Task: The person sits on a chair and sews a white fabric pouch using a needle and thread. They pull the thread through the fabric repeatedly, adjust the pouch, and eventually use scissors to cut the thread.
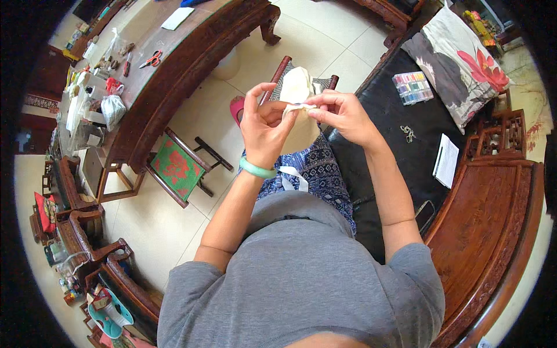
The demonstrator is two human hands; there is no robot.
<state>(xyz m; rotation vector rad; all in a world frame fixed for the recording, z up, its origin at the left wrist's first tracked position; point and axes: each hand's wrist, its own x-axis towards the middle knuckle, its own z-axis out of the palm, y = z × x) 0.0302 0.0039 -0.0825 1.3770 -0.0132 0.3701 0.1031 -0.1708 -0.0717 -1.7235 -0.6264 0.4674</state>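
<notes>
My left hand pinches the edge of a cream piece of fabric between thumb and fingers, above my lap. Close beside it, my right hand pinches the same edge with thumb and forefinger. A small whitish strip or fold shows between the fingertips; whether a needle is there cannot be told. The fabric hangs below my fingers over patterned blue trousers. Another cream fabric piece lies just beyond my hands on a folding stool with a grey patterned seat.
Red-handled scissors lie on the wooden table at the left, near bags and bottles. A green-and-red folding stool stands below. On the black seat at the right are a case of colored spools, cord, a notebook and a floral cushion.
</notes>
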